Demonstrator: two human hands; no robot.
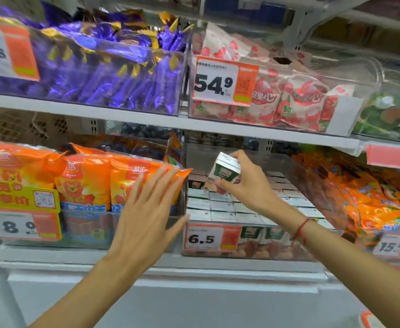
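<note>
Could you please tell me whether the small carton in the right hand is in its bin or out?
Out: the right hand holds the carton tilted above the rows of cartons in the clear bin.

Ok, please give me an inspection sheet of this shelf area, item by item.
Surface: white shelf, bearing clear bins.
Job's things: small carton, held above the bin of like cartons.
Clutter: orange bags in the left bin; price tag reading 6.5.
Hands: right hand grips the small carton; left hand open, fingers straight, before the orange bags.
Cables: nothing seen.
Surroundings: upper shelf with purple bags and pink-and-white bags.
</note>
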